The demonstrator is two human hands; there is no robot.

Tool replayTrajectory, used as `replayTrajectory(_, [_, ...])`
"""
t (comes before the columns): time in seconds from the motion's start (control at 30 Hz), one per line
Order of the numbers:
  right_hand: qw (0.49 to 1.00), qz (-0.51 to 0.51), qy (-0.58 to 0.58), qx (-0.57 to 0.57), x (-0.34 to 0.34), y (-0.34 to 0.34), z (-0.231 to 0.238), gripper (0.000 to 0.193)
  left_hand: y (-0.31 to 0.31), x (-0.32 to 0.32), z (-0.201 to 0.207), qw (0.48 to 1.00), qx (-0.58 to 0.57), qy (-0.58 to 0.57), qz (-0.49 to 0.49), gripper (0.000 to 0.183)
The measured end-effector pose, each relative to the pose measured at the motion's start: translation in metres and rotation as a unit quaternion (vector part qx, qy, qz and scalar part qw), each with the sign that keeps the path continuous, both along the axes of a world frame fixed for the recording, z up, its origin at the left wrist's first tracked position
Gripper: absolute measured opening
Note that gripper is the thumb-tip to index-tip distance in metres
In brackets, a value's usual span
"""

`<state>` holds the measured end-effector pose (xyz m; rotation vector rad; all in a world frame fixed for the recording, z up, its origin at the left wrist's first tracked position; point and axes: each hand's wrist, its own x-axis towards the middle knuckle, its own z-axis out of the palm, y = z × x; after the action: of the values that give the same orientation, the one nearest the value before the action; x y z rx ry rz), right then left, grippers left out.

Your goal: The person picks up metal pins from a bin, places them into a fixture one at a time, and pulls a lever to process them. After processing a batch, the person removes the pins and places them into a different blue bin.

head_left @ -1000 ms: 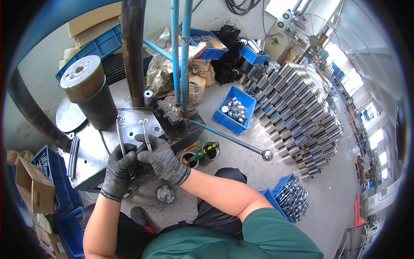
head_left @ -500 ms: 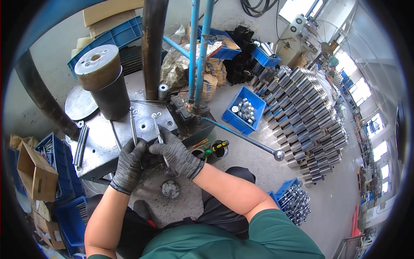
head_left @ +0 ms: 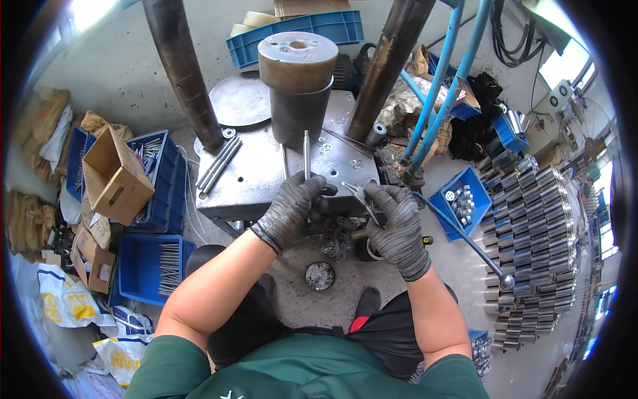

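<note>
My left hand [head_left: 292,207], in a grey knitted glove, is closed round a slim metal rod [head_left: 306,151] that stands almost upright above the front of the steel bench. Pliers [head_left: 359,194] with thin jaws sit in my gloved right hand [head_left: 400,231]. Their tips point left toward the rod, apart from it. Small retaining rings [head_left: 324,147] lie on the bench top beyond my hands, with another small cluster [head_left: 356,163] nearer the pliers. A thick dark cylinder [head_left: 299,100] rises behind the rod. My fingers hide the rod's lower part.
The steel bench [head_left: 256,189] carries several loose rods [head_left: 219,164] at left, between two dark columns. A blue-handled lever with a ball end [head_left: 507,281] juts out at right, near a blue bin [head_left: 480,178] of metal parts. Stacked metal tubes [head_left: 531,246] stand farther right. Blue crates [head_left: 133,274] flank my left.
The view has swung left. My hands have moved apart, and the pliers' jaws now point left toward the rod instead of forward over the bench. Both hands keep their hold.
</note>
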<state>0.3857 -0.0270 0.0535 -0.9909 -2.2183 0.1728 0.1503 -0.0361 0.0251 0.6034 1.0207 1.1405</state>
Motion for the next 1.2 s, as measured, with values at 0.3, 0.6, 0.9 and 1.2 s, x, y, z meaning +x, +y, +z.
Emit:
replayTrajectory(0.3, [0.999, 0.016, -0.044, 0.028, -0.009, -0.005, 0.001, 0.052, -0.002, 0.006, 0.005, 1.000, -0.023, 0.002, 0.010, 0.021])
replayTrajectory(0.6, [0.995, 0.013, -0.087, 0.052, -0.007, -0.002, -0.001, 0.048, -0.002, 0.003, 0.001, 0.999, 0.010, 0.049, -0.018, 0.024])
replayTrajectory(0.9, [0.957, -0.035, 0.154, -0.242, 0.014, 0.007, 0.002, 0.042, -0.009, -0.002, 0.009, 0.970, 0.150, 0.173, -0.077, 0.043])
replayTrajectory(1.2, [0.937, -0.041, 0.142, -0.318, 0.040, 0.016, 0.019, 0.048, -0.009, 0.001, 0.005, 0.940, 0.229, 0.248, -0.053, 0.032])
